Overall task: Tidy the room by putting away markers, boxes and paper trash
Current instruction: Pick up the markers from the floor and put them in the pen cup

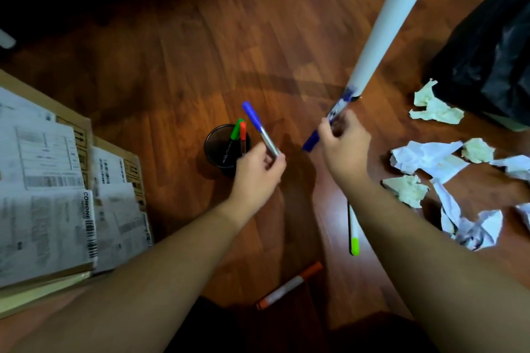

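Head view: the left hand (pixel 258 173) pinches a blue-capped marker (pixel 259 127), its cap tilted up and to the left, just right of the black pen cup (pixel 207 149). The right hand (pixel 341 145) grips a second blue marker (pixel 311 143) farther from the cup, with its cap pointing towards it.

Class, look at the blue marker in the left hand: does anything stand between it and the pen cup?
Nothing visible does. The left hand holds the blue marker right beside the pen cup, whose mouth is open; the green marker and red marker inside leave room.
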{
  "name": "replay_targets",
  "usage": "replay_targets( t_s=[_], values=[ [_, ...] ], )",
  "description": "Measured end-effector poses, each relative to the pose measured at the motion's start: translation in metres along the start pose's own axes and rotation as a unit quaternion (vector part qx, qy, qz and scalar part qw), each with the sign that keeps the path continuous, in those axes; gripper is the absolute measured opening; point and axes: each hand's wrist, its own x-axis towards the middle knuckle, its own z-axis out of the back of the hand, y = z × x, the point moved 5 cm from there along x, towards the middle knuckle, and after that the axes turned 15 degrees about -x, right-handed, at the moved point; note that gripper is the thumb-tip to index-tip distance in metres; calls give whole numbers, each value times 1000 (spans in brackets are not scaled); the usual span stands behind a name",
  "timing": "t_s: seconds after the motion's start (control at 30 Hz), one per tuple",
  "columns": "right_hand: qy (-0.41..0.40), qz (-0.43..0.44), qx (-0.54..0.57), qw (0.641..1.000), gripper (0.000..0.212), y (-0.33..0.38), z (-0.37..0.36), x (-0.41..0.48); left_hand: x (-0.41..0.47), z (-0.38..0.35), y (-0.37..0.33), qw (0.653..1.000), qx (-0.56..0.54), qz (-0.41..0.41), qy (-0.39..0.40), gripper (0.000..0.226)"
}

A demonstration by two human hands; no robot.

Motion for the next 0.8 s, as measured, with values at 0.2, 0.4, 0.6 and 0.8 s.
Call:
replay_targets(
  t_s=[0.2, 0.4, 0.6, 0.8],
  values=[
    [64, 142, 86, 984, 5, 81, -14, 8, 53, 75, -47, 979, 25, -92, -182, 10],
    [224, 212, -44, 950, 14, 84, -76, -24, 28, 102, 1, 982, 135, -6, -134, 6],
    [294, 220, -117, 923, 22, 69, -96, -37, 25, 102, 18, 983, 137, 1, -123, 15],
    [265, 120, -92, 952, 28, 46, -94, -34, 30, 107, 34, 979, 125, 78, -141, 35]
  ],
)
